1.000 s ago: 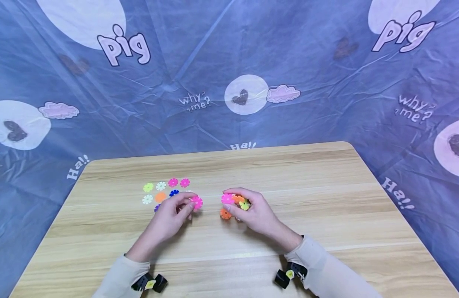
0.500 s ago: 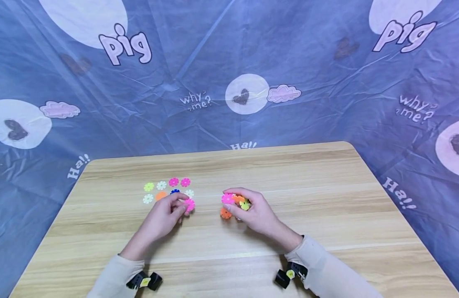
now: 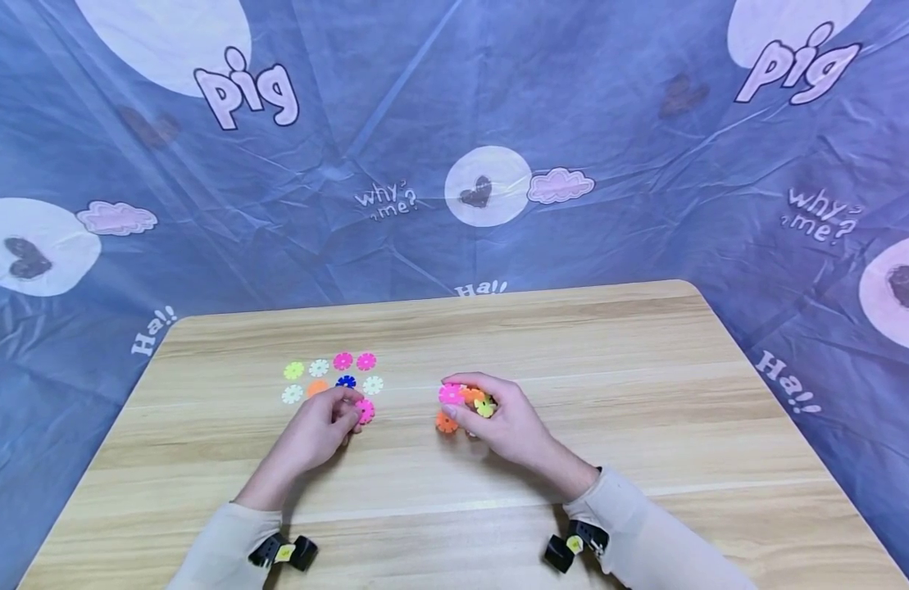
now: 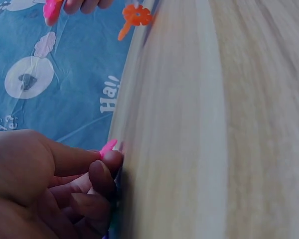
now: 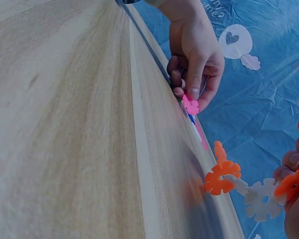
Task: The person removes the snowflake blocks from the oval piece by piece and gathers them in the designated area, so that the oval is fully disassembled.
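Between thumb and fingertips my left hand (image 3: 314, 430) pinches a pink notched disc (image 3: 365, 411), beside the front right of the laid-out discs. In the left wrist view this disc (image 4: 108, 148) is seen nearly edge-on, close to the tabletop. My right hand (image 3: 509, 418) grips a joined chain of notched plastic discs, with a pink disc (image 3: 450, 394) at its thumb and fingertips. An orange disc (image 3: 447, 423) and a yellow-green disc (image 3: 485, 406) belong to this chain. In the right wrist view a white disc (image 5: 264, 199) links orange ones; the palm hides part.
Loose discs lie flat in rows at the left: yellow-green (image 3: 294, 370), white (image 3: 319, 368), pink (image 3: 343, 361), blue (image 3: 346, 382) and orange (image 3: 317, 388). My left hand covers part of the front row. The wooden table (image 3: 572, 336) ends at a blue printed cloth (image 3: 424, 246).
My left hand has moved left and slightly nearer with the pink disc, uncovering a white disc in the second row. My right hand and its chain have stayed in place.
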A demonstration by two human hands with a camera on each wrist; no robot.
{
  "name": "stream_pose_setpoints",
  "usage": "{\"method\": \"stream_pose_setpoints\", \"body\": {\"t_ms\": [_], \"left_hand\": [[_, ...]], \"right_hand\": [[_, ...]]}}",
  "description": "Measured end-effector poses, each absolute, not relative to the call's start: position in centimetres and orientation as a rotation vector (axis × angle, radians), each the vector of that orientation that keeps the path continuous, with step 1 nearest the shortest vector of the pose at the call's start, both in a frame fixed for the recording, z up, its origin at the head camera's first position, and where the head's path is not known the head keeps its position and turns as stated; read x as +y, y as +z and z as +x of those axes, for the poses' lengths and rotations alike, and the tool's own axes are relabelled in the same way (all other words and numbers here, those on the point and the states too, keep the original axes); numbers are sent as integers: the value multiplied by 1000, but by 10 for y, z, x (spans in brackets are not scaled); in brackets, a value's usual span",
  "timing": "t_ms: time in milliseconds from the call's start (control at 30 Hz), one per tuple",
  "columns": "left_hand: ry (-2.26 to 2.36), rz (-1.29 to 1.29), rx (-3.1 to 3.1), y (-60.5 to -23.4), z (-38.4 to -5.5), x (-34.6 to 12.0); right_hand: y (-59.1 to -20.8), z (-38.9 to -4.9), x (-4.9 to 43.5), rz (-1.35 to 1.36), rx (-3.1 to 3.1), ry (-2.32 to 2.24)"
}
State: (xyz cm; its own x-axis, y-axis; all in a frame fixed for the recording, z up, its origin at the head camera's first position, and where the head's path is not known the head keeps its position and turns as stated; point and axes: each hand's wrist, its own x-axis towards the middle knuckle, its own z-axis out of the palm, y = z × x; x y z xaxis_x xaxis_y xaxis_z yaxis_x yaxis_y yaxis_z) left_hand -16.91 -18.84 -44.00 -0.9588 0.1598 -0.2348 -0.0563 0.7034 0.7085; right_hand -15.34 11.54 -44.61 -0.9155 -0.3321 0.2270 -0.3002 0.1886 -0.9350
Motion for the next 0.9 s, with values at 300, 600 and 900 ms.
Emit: {"method": "stream_pose_setpoints", "body": {"t_ms": [300, 600, 900], "left_hand": [[1141, 43, 2614, -444, -173, -189], [1116, 9, 2622, -442, -177, -186], [1170, 39, 2635, -438, -177, -183]], "right_hand": [[-447, -153, 115, -667, 2419, -1897], [-444, -152, 115, -665, 2426, -1886], [-445, -152, 116, -646, 2422, -1872]]}}
